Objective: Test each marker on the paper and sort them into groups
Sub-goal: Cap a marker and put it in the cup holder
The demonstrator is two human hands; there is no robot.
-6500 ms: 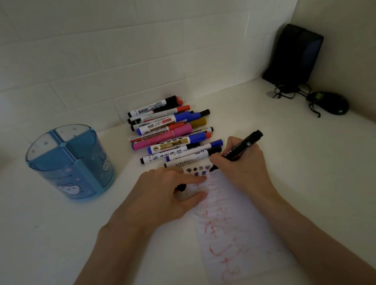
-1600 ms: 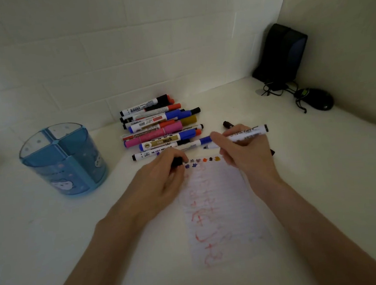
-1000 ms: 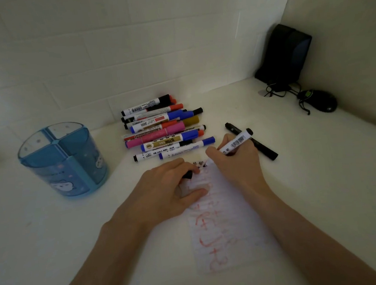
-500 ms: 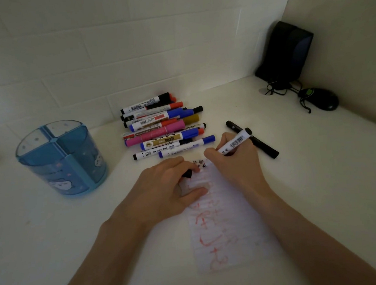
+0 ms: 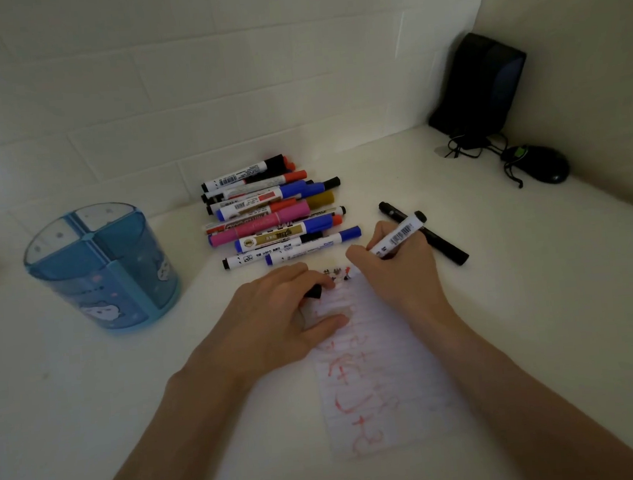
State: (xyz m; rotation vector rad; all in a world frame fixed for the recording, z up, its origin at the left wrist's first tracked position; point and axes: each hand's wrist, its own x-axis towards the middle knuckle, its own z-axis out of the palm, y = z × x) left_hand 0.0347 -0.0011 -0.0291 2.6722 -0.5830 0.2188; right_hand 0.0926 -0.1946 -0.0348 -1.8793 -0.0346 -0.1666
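Observation:
A lined paper (image 5: 378,371) with red scribbles lies on the white counter. My right hand (image 5: 397,271) grips a white barcoded marker (image 5: 398,238), its tip down on the paper's top edge next to a row of small colour marks. My left hand (image 5: 283,318) rests on the paper's left side and pinches a black marker cap (image 5: 313,292). A pile of several markers (image 5: 271,217) lies just behind the paper. One black marker (image 5: 440,245) lies apart, to the right of my right hand.
A blue divided pen holder (image 5: 101,268) stands at the left. In the far right corner are a black box-like device (image 5: 480,83), tangled cables and a black mouse (image 5: 540,163). A tiled wall runs behind the markers.
Since 6.5 s ago the black marker was laid down at the right and a white marker was uncapped. Over the last second my right hand keeps its tip at the paper's top.

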